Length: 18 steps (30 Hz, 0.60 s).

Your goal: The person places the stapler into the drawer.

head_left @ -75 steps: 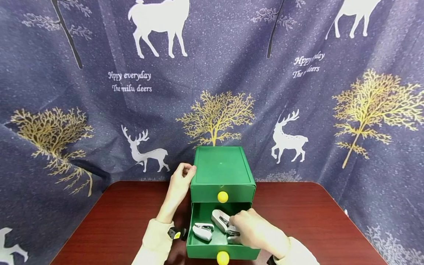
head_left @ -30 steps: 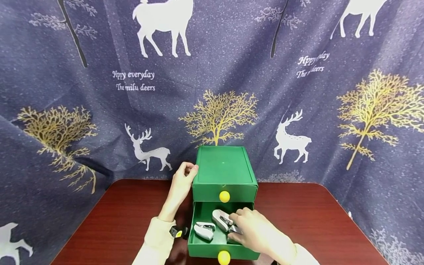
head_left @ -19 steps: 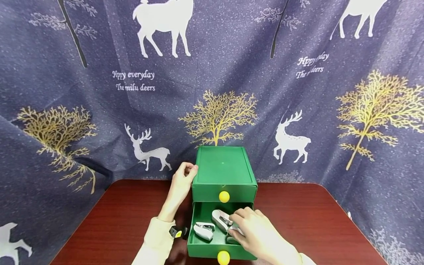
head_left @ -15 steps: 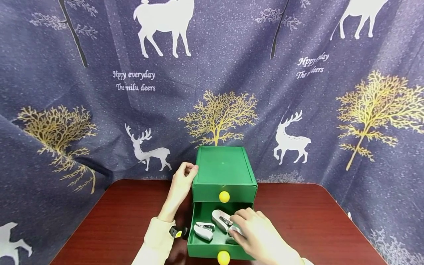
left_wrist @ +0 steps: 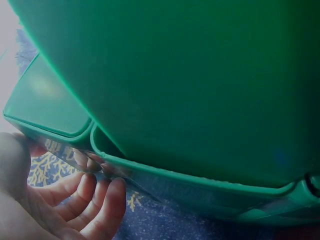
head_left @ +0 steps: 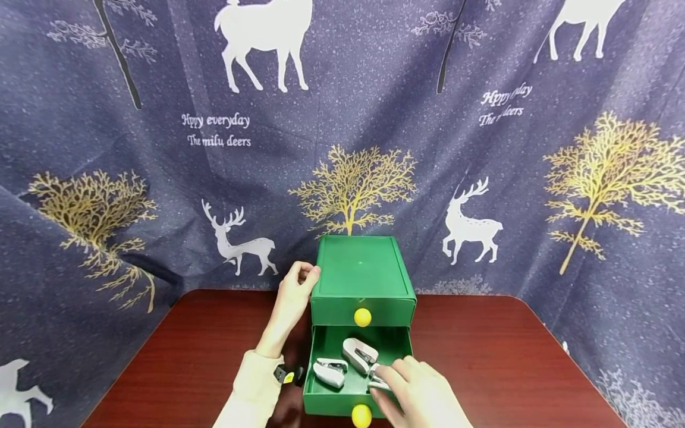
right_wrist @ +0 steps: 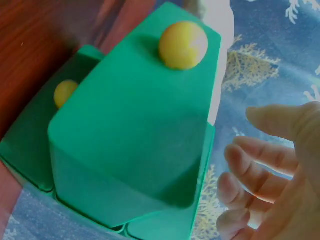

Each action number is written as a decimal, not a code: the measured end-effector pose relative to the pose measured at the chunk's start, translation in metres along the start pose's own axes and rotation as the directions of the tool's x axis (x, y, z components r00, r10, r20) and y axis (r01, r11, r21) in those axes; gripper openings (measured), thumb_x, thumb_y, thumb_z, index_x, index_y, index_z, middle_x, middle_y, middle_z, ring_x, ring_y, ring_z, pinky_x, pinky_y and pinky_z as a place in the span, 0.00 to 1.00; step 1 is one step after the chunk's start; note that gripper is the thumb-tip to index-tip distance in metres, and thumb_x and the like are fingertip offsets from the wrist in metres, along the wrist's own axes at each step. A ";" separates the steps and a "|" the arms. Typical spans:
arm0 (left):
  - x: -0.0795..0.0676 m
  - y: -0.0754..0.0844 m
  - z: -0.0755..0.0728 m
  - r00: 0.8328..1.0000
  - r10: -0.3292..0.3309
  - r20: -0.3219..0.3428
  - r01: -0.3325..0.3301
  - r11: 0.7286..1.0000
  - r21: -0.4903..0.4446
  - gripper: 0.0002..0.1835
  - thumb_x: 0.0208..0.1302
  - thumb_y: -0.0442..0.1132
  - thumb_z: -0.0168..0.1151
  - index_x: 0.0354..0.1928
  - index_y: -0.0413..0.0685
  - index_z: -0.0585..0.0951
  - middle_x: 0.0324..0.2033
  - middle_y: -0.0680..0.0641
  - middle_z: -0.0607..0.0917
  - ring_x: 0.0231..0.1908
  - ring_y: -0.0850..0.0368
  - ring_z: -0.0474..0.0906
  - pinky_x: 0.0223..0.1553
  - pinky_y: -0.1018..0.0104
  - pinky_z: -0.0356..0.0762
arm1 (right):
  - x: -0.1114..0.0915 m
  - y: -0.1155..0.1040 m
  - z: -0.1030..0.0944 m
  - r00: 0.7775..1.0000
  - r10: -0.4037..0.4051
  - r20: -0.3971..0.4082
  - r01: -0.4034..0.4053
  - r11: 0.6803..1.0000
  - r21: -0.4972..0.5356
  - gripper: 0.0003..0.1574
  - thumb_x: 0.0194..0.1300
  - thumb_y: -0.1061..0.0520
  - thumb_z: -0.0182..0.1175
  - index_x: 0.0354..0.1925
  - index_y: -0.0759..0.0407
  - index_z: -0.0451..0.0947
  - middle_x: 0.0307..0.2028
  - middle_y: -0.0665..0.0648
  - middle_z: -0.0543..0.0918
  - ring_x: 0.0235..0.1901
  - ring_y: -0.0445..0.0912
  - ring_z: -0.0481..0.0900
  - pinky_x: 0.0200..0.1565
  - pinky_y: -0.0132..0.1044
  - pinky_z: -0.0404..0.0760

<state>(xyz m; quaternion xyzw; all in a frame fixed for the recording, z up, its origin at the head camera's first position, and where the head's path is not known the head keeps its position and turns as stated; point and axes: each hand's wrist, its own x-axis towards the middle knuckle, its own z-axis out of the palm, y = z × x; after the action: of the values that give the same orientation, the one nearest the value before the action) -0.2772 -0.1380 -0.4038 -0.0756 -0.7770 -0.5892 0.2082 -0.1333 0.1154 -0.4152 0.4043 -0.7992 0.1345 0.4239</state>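
A green two-drawer cabinet (head_left: 357, 267) stands on the table with its lower drawer (head_left: 332, 405) pulled out. Inside lie two white staplers, one at the left (head_left: 329, 373) and one in the middle (head_left: 355, 352). A third stapler (head_left: 376, 380) at the right is partly covered by my right hand (head_left: 420, 392). That hand hovers over the drawer's front right corner; the right wrist view shows its fingers (right_wrist: 239, 156) loosely bent, holding nothing. My left hand (head_left: 291, 294) touches the cabinet's left side with relaxed fingers (left_wrist: 107, 210).
Yellow ball knobs sit on the upper drawer (head_left: 363, 317) and on the lower drawer front (right_wrist: 182, 45). The reddish-brown table (head_left: 471, 339) extends to both sides. Behind it hangs a dark blue cloth (head_left: 342, 119) printed with deer and trees.
My right hand has drawn back toward the drawer's front edge, off the right-hand stapler, showing more of the drawer's inside. My left hand has kept its place on the cabinet.
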 end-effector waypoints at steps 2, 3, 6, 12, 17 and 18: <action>0.000 0.001 0.000 1.000 0.006 -0.003 -0.006 1.000 0.010 0.13 0.69 0.49 0.60 0.43 0.46 0.78 0.30 0.48 0.78 0.28 0.55 0.74 0.26 0.67 0.73 | -0.003 -0.005 0.000 1.000 0.003 -0.012 -0.003 1.000 -0.011 0.26 0.76 0.40 0.39 0.35 0.50 0.78 0.24 0.42 0.70 0.22 0.40 0.67 0.21 0.29 0.65; -0.001 0.001 0.000 1.000 0.007 -0.004 -0.007 1.000 0.012 0.13 0.69 0.49 0.60 0.42 0.46 0.78 0.30 0.48 0.78 0.28 0.55 0.74 0.26 0.67 0.73 | -0.005 -0.007 0.001 1.000 0.003 -0.016 -0.003 1.000 -0.010 0.26 0.76 0.40 0.40 0.34 0.51 0.78 0.23 0.42 0.70 0.21 0.39 0.67 0.20 0.29 0.64; -0.001 0.001 0.000 1.000 0.007 -0.004 -0.007 1.000 0.013 0.14 0.69 0.49 0.61 0.42 0.45 0.78 0.30 0.48 0.78 0.28 0.56 0.74 0.26 0.68 0.73 | -0.012 -0.017 0.004 1.000 0.007 0.010 -0.007 1.000 0.002 0.20 0.75 0.40 0.46 0.32 0.48 0.75 0.21 0.40 0.67 0.18 0.36 0.65 0.18 0.25 0.62; -0.001 0.001 -0.001 1.000 0.005 -0.003 -0.005 1.000 0.005 0.13 0.69 0.49 0.61 0.42 0.45 0.78 0.30 0.48 0.78 0.28 0.56 0.74 0.26 0.68 0.72 | -0.030 -0.040 0.016 0.994 0.082 0.076 -0.082 0.997 -0.010 0.17 0.73 0.40 0.45 0.34 0.43 0.76 0.20 0.36 0.64 0.17 0.29 0.59 0.19 0.18 0.54; -0.001 0.001 -0.001 1.000 0.003 -0.003 -0.003 1.000 -0.005 0.13 0.69 0.49 0.61 0.43 0.45 0.78 0.31 0.48 0.78 0.27 0.56 0.74 0.25 0.68 0.73 | -0.044 -0.043 0.036 0.985 -0.001 -0.174 -0.017 0.994 -0.104 0.21 0.75 0.44 0.44 0.39 0.48 0.82 0.24 0.42 0.74 0.18 0.35 0.67 0.18 0.24 0.64; -0.001 0.001 0.000 1.000 0.001 -0.003 -0.001 1.000 -0.009 0.14 0.69 0.49 0.61 0.43 0.45 0.78 0.31 0.48 0.78 0.27 0.56 0.74 0.25 0.68 0.73 | -0.046 -0.041 0.041 0.974 -0.038 -0.224 0.010 0.993 -0.121 0.19 0.74 0.46 0.47 0.39 0.50 0.83 0.25 0.43 0.75 0.18 0.37 0.68 0.18 0.25 0.65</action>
<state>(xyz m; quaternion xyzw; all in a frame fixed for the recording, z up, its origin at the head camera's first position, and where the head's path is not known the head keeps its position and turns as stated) -0.2760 -0.1381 -0.4035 -0.0762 -0.7740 -0.5926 0.2094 -0.1108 0.0907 -0.4809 0.3700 -0.7475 0.1264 0.5370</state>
